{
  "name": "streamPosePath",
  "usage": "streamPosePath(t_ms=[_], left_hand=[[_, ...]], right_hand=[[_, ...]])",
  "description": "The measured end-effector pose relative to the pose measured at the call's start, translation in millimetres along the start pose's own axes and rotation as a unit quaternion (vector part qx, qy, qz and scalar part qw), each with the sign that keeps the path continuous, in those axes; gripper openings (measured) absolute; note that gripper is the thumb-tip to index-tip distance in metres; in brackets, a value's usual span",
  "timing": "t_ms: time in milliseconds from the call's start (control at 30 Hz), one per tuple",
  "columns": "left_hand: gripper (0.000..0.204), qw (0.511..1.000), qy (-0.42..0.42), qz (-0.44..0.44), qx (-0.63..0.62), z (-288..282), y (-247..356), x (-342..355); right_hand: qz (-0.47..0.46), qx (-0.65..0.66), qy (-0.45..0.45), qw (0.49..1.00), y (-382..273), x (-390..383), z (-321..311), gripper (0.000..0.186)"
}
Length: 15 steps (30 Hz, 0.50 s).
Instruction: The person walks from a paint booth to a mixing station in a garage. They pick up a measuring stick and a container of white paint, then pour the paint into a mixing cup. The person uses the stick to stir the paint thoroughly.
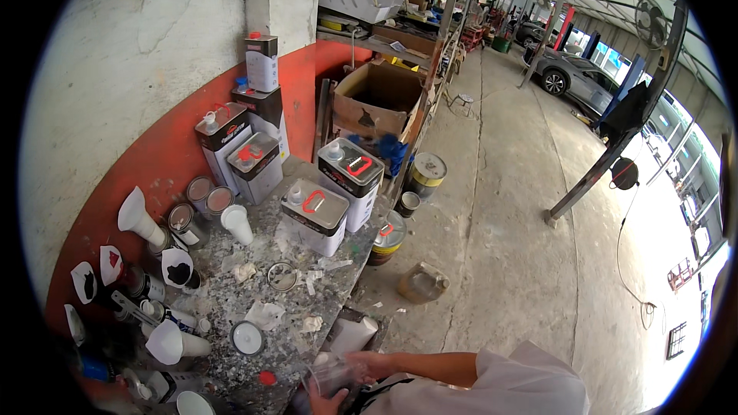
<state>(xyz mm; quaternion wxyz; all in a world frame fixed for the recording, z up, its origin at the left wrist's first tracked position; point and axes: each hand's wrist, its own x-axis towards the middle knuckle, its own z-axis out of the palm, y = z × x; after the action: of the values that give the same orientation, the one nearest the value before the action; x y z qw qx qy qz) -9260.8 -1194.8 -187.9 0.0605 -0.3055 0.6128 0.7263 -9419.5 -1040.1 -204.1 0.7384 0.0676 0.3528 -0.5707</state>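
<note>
Low in the head view, at the near edge of the worktable [231,300], I have a clear plastic cup [329,375] between my hands. My left hand [327,402] is closed around its lower side, thumb along the wall. From the right, my right hand [367,367] reaches to the cup's other side; its fingers are blurred but look closed on it. Just left of the cup lies a red cap [267,378]. A round tin [247,337] with a pale top stands farther left, and a white paper funnel cup [177,343] lies beyond it.
Tall rectangular solvent cans [315,215] stand at the table's far end. Paint tins [184,223] and paper cups [138,215] line the red wall. Crumpled tissue [265,315] litters the tabletop. On the floor are drums [427,174], a plastic jug [423,283] and a metal post [569,204].
</note>
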Motion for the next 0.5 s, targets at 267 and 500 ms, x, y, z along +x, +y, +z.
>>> streamPosePath(t_ms=[267,500], left_hand=[[0.081,0.935,0.036,0.225,-0.273,-34,28,11],[0.074,0.937,0.096,0.265,-0.204,-72,56,-4]], right_hand=[[0.027,-0.073,-0.021,0.997,8,43,67,0.063],[0.005,-0.254,0.052,0.966,-37,72,69,0.068]])
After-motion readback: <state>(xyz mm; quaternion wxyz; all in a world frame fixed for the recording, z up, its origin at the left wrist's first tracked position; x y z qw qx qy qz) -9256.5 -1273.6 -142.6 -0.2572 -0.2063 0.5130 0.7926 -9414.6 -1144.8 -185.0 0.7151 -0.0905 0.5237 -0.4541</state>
